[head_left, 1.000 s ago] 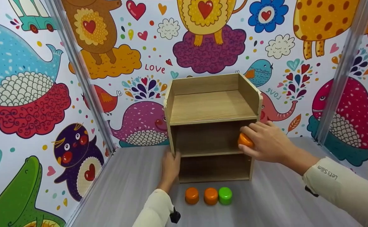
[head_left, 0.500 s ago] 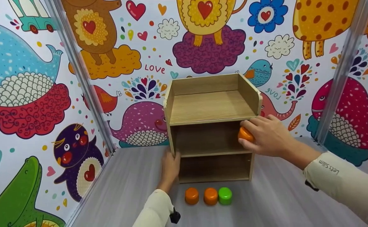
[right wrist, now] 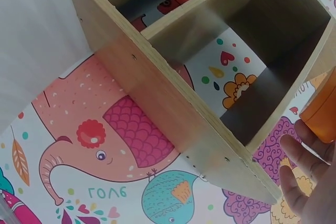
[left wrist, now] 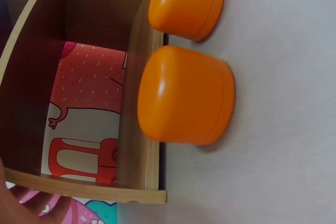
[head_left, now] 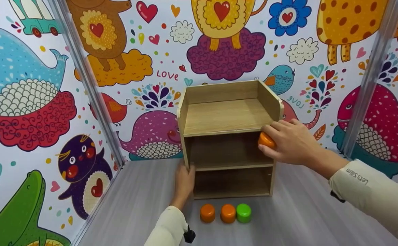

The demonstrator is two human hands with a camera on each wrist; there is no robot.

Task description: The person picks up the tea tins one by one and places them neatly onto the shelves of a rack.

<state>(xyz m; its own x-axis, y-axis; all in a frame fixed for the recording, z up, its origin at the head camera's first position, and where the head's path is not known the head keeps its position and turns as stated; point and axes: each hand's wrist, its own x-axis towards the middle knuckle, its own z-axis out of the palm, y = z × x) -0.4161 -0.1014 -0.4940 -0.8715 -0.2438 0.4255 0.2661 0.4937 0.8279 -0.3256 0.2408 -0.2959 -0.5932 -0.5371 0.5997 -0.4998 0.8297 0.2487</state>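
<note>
My right hand (head_left: 289, 143) holds an orange rounded plastic cylinder (head_left: 266, 140) in front of the right side of the wooden shelf unit (head_left: 231, 116), level with the upper part of its middle compartment. In the right wrist view the cylinder (right wrist: 321, 109) is partly cut off by the frame, with fingers (right wrist: 302, 158) beside it. At the lower left side panel my left hand (head_left: 184, 182) grips the unit. Two orange cylinders (head_left: 207, 213) (head_left: 228, 213) and a green one (head_left: 243, 213) stand in a row before the shelf, the green close beside one orange.
The unit has an open top tray and two compartments below, opening towards me. It stands on a grey tabletop (head_left: 144, 205). Cartoon-printed walls (head_left: 168, 54) enclose the back and both sides, with metal corner posts (head_left: 89, 82).
My right hand has risen slightly with the orange cylinder, towards the top board. The left hand, the shelf unit and the row of cylinders have stayed where they were.
</note>
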